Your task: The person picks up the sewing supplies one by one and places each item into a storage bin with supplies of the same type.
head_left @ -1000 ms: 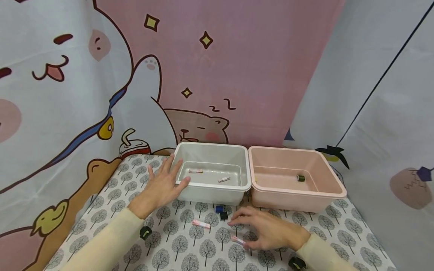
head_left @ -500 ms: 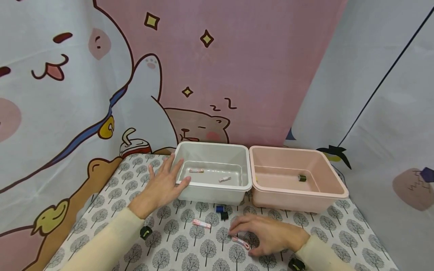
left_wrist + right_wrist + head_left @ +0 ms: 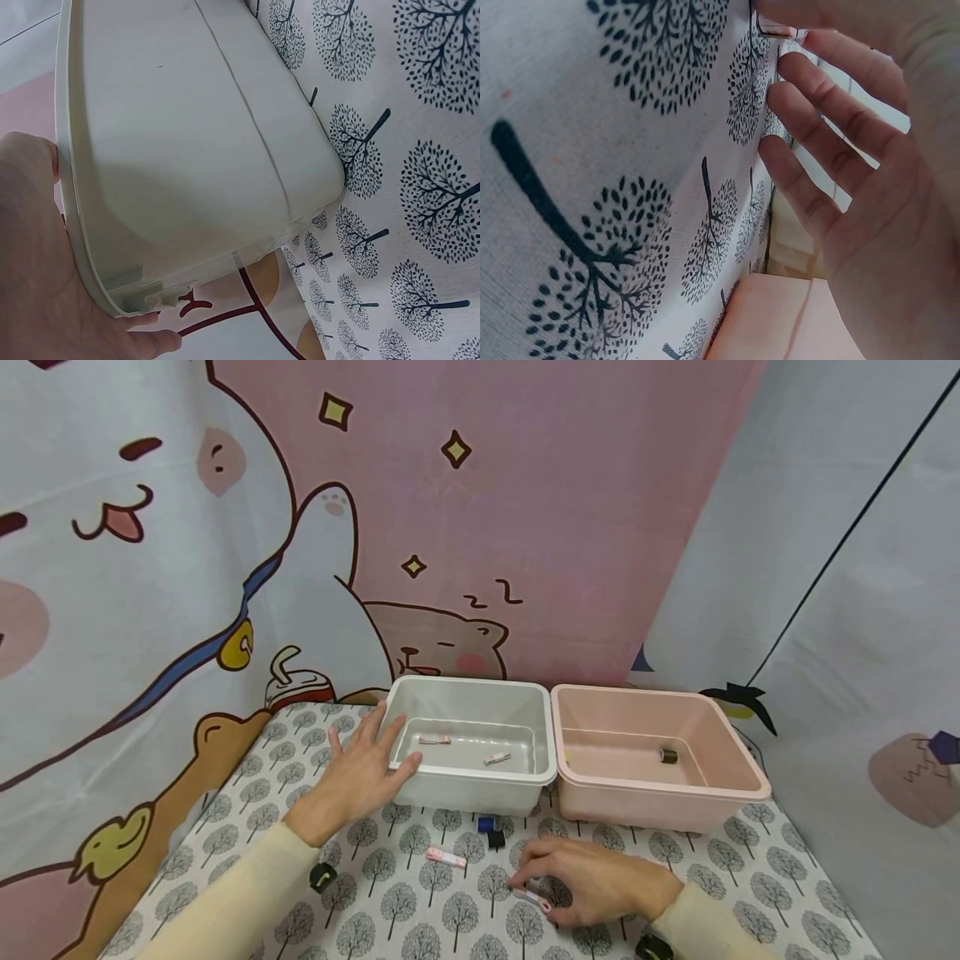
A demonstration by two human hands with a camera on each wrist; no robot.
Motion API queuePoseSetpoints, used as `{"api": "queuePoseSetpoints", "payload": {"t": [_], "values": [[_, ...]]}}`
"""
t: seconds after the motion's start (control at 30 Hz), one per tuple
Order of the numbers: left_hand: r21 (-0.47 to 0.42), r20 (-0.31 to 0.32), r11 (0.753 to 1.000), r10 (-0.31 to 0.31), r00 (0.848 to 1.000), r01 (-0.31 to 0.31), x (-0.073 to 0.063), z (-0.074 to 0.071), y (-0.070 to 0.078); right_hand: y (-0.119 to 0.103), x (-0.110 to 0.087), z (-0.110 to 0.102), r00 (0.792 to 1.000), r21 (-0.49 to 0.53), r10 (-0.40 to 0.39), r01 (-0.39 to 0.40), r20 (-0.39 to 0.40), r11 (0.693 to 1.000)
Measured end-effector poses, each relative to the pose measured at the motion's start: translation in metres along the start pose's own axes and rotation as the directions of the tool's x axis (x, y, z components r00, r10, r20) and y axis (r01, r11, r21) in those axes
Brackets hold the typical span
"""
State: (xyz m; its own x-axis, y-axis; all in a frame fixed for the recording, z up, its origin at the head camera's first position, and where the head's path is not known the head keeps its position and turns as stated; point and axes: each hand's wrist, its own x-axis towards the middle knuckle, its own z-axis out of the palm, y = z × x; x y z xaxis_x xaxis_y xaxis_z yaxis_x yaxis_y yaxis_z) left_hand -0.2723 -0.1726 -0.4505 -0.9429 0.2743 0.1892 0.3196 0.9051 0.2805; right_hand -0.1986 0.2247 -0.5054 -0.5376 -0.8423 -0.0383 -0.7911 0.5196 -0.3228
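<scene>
My left hand (image 3: 360, 777) rests on the left end of the white bin (image 3: 468, 777), its fingers spread along the rim. In the left wrist view, the thumb lies at the outer side of the same bin's rim (image 3: 69, 172). Low over the cloth, my right hand (image 3: 592, 881) holds a small folded pink-and-white tape (image 3: 532, 900) between thumb and fingertips. The right wrist view shows the other fingers (image 3: 795, 176) extended, with only a bit of the folded tape (image 3: 778, 31) showing. Another folded tape (image 3: 446, 857) lies on the cloth to the left.
Blue (image 3: 486, 824) and black (image 3: 496, 840) thread spools lie before the bins. Two folded tapes (image 3: 435, 740) lie in the white bin. The pink bin (image 3: 660, 802), alongside it, holds a dark green spool (image 3: 667, 756). A printed curtain (image 3: 570, 527) hangs behind.
My right hand has shifted slightly toward me, and its thumb and fingertips have closed on the ends of the folded tape. My left hand stays at the white bin.
</scene>
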Motion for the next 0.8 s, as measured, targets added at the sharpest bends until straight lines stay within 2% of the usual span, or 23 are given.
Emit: {"api": "queuePoseSetpoints", "payload": {"t": [0.43, 0.8], "values": [[-0.001, 0.006, 1.0, -0.007, 1.0, 0.007, -0.0001, -0.001, 0.0001, 0.0023, 0.0052, -0.0007, 1.0, 0.096, 0.017, -0.018, 0.008, 0.995], [0.004, 0.005, 1.0, -0.003, 1.0, 0.003, -0.001, -0.0007, 0.0004, 0.0025, 0.007, 0.0024, 0.999, 0.114, 0.05, -0.05, 0.002, 0.992]]}}
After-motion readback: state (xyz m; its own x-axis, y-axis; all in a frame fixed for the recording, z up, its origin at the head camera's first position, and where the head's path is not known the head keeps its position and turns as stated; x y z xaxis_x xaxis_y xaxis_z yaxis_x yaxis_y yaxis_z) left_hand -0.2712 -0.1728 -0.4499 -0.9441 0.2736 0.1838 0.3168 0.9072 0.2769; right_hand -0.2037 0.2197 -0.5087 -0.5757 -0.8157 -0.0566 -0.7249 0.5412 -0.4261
